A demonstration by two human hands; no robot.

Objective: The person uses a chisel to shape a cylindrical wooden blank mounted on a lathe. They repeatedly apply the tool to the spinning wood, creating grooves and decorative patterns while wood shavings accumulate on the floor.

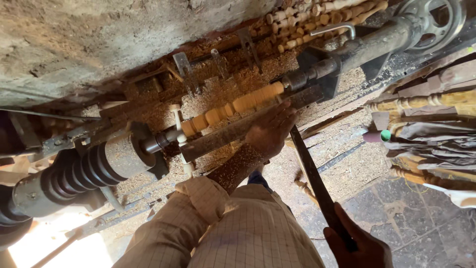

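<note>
- Sawdust (342, 139) covers almost everything in this workshop, from the lathe bed to the dark stone floor (421, 223) at the lower right.
- A rough concrete wall (99, 39) fills the upper left of the view.
- The wood lathe (114, 159) runs across the view from lower left to upper right, with a grooved black pulley (79, 173) at its left end and a tailstock with a hand wheel (436, 20) at the upper right.
- A light-coloured turned spindle (233, 106) is mounted between the two ends of the lathe; it already shows several rounded beads along its length.
- The left hand (270, 129) rests on the long tool rest (238, 130) just below the spindle, fingers closed over the front part of a long dark chisel (315, 178), near the right end of the spindle.
- The right hand (357, 243) is at the bottom edge and grips the back end of the same chisel firmly.
- The person wears a pale checked shirt with the left sleeve (198, 198) rolled up, and the forearm is dusted with wood powder.
- More finished spindles (317, 17) lie in a pile behind the lathe, near the wall.
- At the right side, some turned wooden pieces (421, 101) and dark cloth (431, 141) are stacked together.
</note>
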